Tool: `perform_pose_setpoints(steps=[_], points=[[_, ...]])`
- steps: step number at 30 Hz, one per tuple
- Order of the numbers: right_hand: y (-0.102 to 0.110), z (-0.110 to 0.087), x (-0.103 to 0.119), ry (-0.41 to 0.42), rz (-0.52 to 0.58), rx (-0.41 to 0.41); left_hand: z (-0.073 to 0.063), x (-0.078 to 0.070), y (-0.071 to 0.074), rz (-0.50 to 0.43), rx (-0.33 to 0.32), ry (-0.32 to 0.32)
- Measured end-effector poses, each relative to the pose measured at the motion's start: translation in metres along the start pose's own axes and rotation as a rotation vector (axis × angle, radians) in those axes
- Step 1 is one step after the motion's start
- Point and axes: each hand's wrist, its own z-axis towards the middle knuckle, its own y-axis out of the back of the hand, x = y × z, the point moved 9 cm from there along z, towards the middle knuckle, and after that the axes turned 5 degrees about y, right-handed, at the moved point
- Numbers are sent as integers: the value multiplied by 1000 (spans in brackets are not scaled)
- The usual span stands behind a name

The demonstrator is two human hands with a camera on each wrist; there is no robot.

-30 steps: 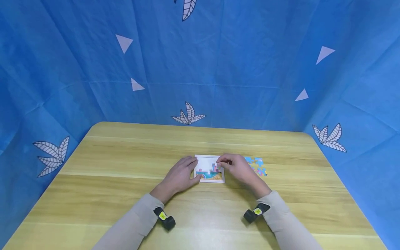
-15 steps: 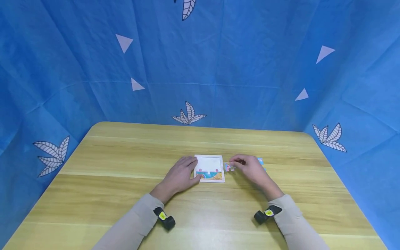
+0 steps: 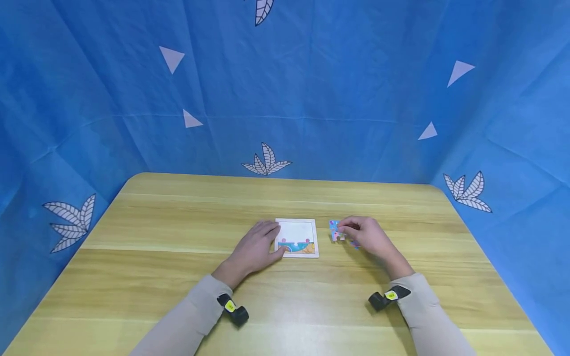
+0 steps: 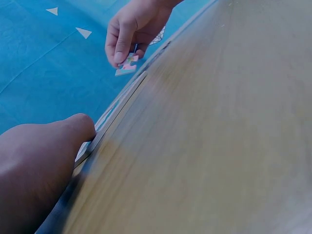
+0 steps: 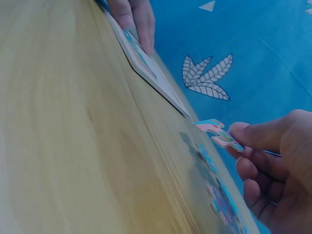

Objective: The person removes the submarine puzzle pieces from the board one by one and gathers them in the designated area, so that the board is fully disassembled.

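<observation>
A white-bordered jigsaw tray (image 3: 296, 223) lies on the table, with a row of joined pieces (image 3: 296, 247) along its near side and bare white above them. My left hand (image 3: 255, 248) rests on the tray's left edge, fingers extended and thumb at the lower corner. To the right of the tray, my right hand (image 3: 366, 238) pinches a jigsaw piece (image 5: 219, 132) between thumb and fingertips. The right wrist view shows this pink and blue piece raised above the table. Beneath that hand lie loose jigsaw pieces (image 5: 222, 204), mostly hidden by it in the head view.
A wood-grain table (image 3: 178, 217) carries everything. Behind it and at both sides hangs a blue cloth (image 3: 356, 74) printed with white leaves and triangles. A small black wrist camera (image 3: 238, 315) is strapped over each sleeve.
My right hand has moved right, from over the tray to above the loose pieces, carrying a jigsaw piece. My left hand has stayed on the tray; the head view has shifted slightly.
</observation>
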Motion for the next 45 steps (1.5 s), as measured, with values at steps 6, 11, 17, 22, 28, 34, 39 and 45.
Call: perform_pose_setpoints(steps=[6,11,17,22,28,34,39,45], points=[[2,-1,-6,-5,-32,31,-1,1,-1,-13,12,12],[0,0,-8,20,-50,33,-1,2,-1,-10,13,18],[-5,0,-8,43,-124,47,-1,1,-3,-2,18,14],[-7,1,-3,61,-179,53,0,1,-2,-1,16,9],[-6,2,0,70,-221,42,0,1,0,-11,16,12],[-6,2,1,78,-251,47,0,2,-1,-18,26,15],[-5,1,4,104,-279,36,0,1,-1,-25,29,14],[-3,1,6,114,-280,30,0,1,-1,-25,30,24]])
